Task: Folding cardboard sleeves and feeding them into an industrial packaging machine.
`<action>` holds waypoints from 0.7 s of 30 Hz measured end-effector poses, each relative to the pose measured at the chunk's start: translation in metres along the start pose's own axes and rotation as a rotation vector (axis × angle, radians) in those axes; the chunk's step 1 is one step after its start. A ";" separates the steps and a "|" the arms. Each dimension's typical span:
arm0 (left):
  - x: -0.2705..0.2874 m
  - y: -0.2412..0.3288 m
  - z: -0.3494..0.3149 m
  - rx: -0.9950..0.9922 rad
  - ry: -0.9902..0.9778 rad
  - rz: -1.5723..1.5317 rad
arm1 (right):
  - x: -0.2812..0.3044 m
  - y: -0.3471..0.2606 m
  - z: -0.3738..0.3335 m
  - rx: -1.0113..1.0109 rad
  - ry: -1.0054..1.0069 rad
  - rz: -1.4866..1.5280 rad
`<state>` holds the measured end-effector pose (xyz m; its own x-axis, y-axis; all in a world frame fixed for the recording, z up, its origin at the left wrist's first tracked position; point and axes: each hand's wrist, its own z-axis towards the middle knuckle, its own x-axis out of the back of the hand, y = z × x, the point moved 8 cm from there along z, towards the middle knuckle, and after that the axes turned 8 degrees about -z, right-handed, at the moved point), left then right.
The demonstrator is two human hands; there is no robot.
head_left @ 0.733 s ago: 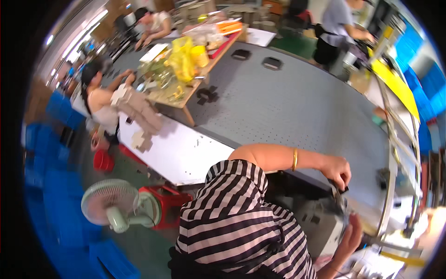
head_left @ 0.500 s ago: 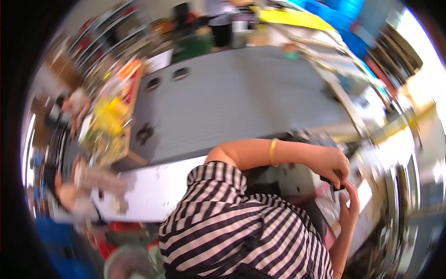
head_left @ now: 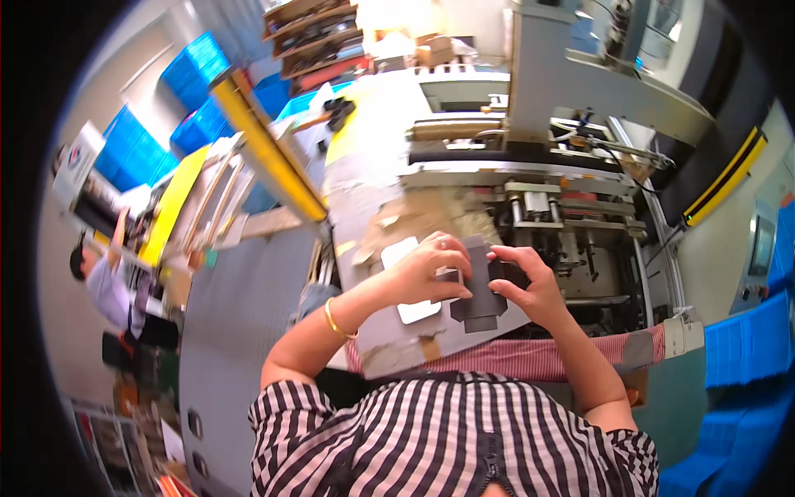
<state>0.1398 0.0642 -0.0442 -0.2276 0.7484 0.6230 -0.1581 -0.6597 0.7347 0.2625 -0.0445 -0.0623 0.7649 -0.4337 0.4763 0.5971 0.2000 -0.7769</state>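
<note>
Now farther apart, the left hand point(head_left: 428, 272) and right hand point(head_left: 533, 286) hold opposite edges of the dark card piece point(head_left: 480, 291), leaving its face exposed, just right of the white pad point(head_left: 420, 313).

From my head, a wide fisheye view looks down over my striped shirt point(head_left: 414, 427) at my left hand point(head_left: 424, 271) and right hand point(head_left: 532, 286) close by, the machine point(head_left: 530, 176) farther ahead.
</note>
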 end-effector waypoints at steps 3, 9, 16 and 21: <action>0.000 -0.027 0.032 -0.024 0.127 0.029 | 0.022 0.021 0.025 0.097 0.077 -0.184; 0.040 -0.044 0.116 -0.182 0.329 0.054 | 0.087 0.045 0.096 0.228 0.145 -0.441; 0.094 -0.133 0.268 0.116 0.359 -0.424 | 0.160 0.179 0.228 -0.100 0.051 0.049; 0.147 -0.134 0.316 -0.050 0.435 -0.115 | 0.186 0.161 0.290 0.069 0.093 -0.167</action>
<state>0.4307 0.2838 0.0337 -0.5864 0.7260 0.3593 -0.2500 -0.5841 0.7722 0.5707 0.1615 0.0210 0.6305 -0.5444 0.5532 0.7311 0.1772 -0.6588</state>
